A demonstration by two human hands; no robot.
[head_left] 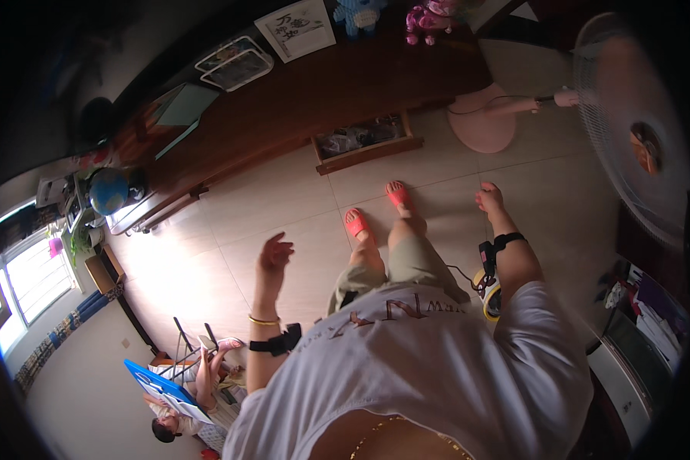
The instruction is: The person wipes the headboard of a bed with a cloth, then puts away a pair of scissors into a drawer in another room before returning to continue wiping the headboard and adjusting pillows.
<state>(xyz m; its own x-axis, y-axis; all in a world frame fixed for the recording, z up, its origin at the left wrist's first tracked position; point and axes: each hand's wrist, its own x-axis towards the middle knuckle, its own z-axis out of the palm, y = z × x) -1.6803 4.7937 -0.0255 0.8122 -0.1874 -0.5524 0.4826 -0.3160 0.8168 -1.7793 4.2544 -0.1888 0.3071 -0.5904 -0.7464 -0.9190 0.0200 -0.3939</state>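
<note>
My left hand (274, 253) hangs in the air over the tiled floor, its fingers loosely bent and apart, holding nothing. Off to the right, my right hand (489, 197) is also raised above the floor, with loosely curled fingers and nothing visible in it. Neither hand touches anything. Ahead of both, a wooden drawer (370, 157) is pulled out from the long brown desk (322, 92). Clear plastic bags and dark items (360, 136) lie in it, too dim to name. The stand fan (636, 130) is the object nearest my right hand.
On the desk stand a wire rack (234, 64), a framed picture (295, 31), a blue toy (358, 15), a pink toy (429, 19) and a globe (109, 192). The fan's pink base (481, 119) rests beside the drawer. Another person (178, 418) sits at a blue-edged table (161, 387), lower left.
</note>
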